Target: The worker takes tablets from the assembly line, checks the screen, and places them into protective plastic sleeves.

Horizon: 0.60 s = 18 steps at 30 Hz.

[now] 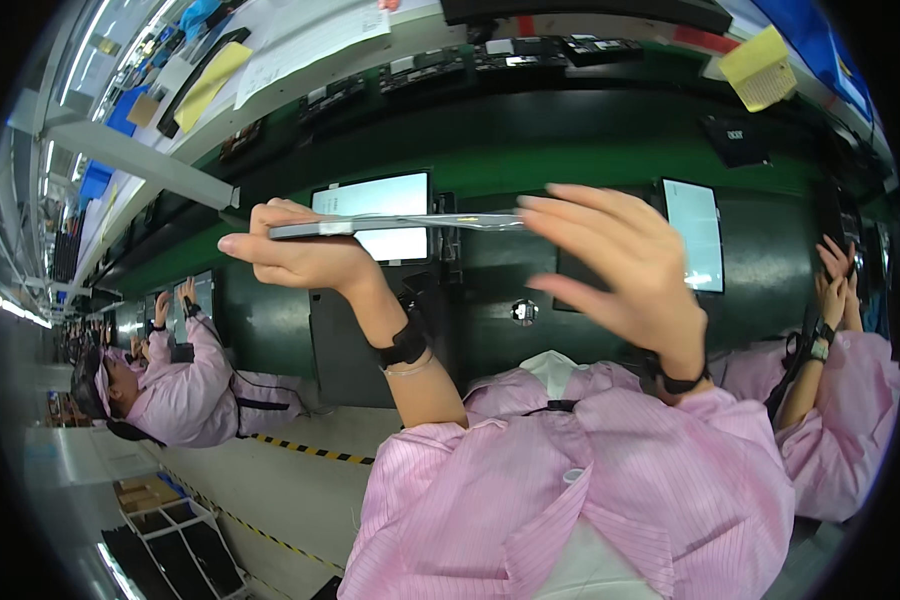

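Over the dark green tabletop [770, 250], the left hand [315, 262] grips a slim tablet [315, 229] edge-on, clear film [450, 222] trailing from it and seemingly not yet off, while the right hand [615, 245] spreads loose near the film's end, contact unclear.

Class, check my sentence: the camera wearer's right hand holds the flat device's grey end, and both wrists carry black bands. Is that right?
Wrong hand: the head view shows the left hand holding the grey end of the flat device. The black bands are as stated.
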Each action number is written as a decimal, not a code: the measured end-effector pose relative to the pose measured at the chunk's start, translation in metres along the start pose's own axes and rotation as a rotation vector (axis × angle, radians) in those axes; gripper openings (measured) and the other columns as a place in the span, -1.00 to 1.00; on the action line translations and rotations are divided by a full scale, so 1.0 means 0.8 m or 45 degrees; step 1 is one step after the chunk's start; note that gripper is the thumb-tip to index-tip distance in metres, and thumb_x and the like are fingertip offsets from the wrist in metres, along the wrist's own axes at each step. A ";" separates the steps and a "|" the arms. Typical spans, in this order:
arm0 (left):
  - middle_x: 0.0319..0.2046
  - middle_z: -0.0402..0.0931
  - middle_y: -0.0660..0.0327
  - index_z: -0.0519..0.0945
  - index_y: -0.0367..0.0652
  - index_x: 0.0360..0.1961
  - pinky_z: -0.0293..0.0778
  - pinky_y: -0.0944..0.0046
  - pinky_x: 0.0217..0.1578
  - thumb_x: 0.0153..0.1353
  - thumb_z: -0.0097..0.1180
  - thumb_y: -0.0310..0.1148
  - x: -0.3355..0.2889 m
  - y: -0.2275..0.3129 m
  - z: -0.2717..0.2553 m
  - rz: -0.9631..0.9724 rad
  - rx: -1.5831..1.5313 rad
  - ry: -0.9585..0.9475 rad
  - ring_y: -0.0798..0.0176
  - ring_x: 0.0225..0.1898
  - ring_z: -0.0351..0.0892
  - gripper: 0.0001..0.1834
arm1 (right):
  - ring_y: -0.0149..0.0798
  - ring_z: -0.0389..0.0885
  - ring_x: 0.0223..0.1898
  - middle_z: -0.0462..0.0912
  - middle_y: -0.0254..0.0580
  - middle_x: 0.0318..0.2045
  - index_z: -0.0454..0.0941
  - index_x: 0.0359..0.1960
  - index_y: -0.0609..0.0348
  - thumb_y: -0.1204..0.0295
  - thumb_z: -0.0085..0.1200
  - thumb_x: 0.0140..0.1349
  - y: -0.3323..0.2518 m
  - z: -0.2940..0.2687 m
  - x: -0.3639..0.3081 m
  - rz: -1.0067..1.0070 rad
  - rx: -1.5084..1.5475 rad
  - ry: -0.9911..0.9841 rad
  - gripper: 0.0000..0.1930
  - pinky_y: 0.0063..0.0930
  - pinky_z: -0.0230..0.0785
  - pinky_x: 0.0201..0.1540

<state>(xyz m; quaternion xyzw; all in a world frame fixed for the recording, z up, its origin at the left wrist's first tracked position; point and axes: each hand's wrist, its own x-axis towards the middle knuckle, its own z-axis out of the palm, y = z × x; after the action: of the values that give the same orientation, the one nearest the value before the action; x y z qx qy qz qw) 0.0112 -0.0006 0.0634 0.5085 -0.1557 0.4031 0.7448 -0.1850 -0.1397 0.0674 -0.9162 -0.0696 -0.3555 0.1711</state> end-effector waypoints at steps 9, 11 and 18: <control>-0.87 0.02 0.34 0.04 -0.04 -0.83 -0.17 0.45 -0.74 0.38 -0.43 -0.04 0.020 -0.044 -0.023 -0.310 -0.272 -0.127 0.47 -0.80 -0.08 -0.39 | -0.26 0.62 -0.49 0.66 -0.14 -0.46 0.65 -0.37 0.28 0.61 0.22 -0.11 0.002 -0.005 -0.030 0.388 0.435 0.265 -0.81 -0.60 0.40 -0.41; -0.92 0.08 0.31 0.11 -0.06 -0.86 -0.13 0.48 -0.79 0.38 -0.45 -0.05 0.020 -0.039 -0.027 -0.240 -0.365 -0.258 0.45 -0.87 -0.04 -0.37 | -0.36 0.60 -0.52 0.65 -0.14 -0.50 0.64 -0.40 0.30 0.61 0.17 -0.03 0.007 -0.004 -0.035 0.645 0.818 0.040 -0.89 -0.65 0.39 -0.44; -0.96 0.09 0.28 0.19 -0.08 -0.88 -0.06 0.51 -0.87 0.39 -0.47 -0.05 0.017 -0.010 -0.018 -0.441 -0.785 -0.432 0.44 -0.94 0.02 -0.33 | -0.44 0.55 -0.57 0.55 -0.25 -0.59 0.55 -0.43 0.33 0.41 0.04 0.19 0.046 0.069 -0.053 1.195 1.297 0.159 -0.81 -0.65 0.40 -0.52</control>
<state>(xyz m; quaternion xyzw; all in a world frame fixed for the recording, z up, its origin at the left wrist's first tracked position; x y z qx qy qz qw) 0.0232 0.0168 0.0606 0.3388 -0.3022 0.1160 0.8834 -0.1727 -0.1545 -0.0088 -0.6329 0.1857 -0.2192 0.7190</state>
